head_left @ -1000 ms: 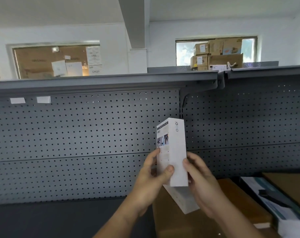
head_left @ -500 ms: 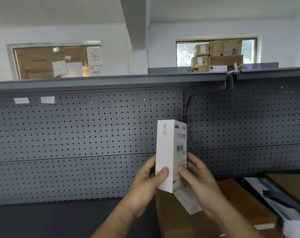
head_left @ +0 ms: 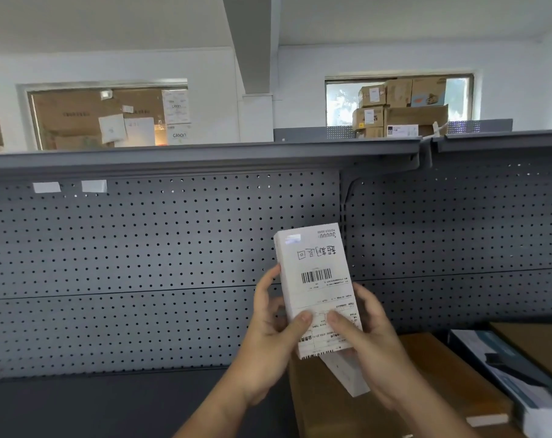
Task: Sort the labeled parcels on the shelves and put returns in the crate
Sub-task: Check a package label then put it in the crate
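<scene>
I'm looking at a tall white parcel (head_left: 315, 279), upright with its top leaning slightly left, held before the pegboard back (head_left: 142, 248) of the shelf (head_left: 110, 406), above the left edge of a brown carton (head_left: 426, 374). Its shipping label carries a barcode and handwritten characters, all upside down; I can't read the small print. The left hand (head_left: 268, 339) and right hand (head_left: 369, 346) grip its lower half, thumbs on the label and fingers curled behind.

2 white parcels (head_left: 315, 279) at center; 2 white tags (head_left: 47, 187) upper left; 2 brown cartons (head_left: 426, 374) lower right; 2 windows (head_left: 341, 102) above.
</scene>
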